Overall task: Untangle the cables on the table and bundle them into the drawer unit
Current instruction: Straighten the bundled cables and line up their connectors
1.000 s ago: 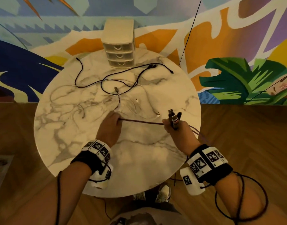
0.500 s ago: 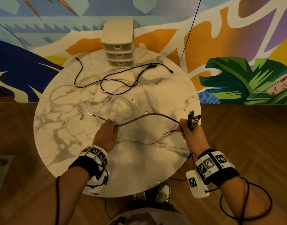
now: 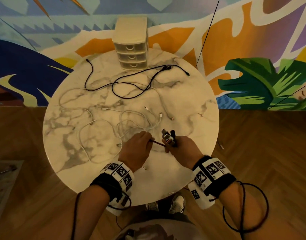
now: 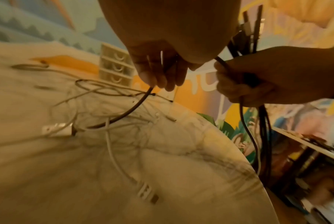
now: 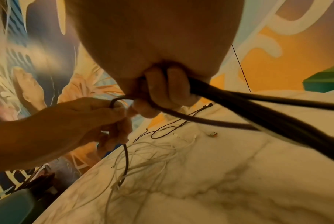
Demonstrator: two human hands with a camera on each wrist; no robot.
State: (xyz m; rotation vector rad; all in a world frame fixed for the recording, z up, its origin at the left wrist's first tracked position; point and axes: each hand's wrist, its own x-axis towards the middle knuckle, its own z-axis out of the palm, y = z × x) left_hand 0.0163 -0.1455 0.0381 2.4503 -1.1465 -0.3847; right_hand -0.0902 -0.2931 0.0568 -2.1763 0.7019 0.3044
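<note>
My left hand (image 3: 139, 143) and right hand (image 3: 177, 146) are close together over the near part of the round marble table (image 3: 192, 104). A short stretch of dark brown cable (image 3: 156, 143) runs between them, and both hands grip it. The right hand also holds gathered loops of it, with USB plugs (image 3: 166, 135) sticking up above the fist. In the left wrist view the brown cable (image 4: 135, 107) curves down from my left fingers (image 4: 158, 77) onto the white cables. The loops hang below the right hand (image 4: 267, 75). The cream drawer unit (image 3: 131, 44) stands at the far edge, all its drawers closed.
Black cables (image 3: 131, 84) snake across the far half of the table in front of the drawer unit. Tangled white cables (image 3: 131, 122) with loose plugs lie in the middle and left. A wooden floor surrounds the table, and a painted wall rises behind it.
My right hand has come back left from the table's right edge and now meets the left hand. The brown cable span between them has shortened to a few centimetres.
</note>
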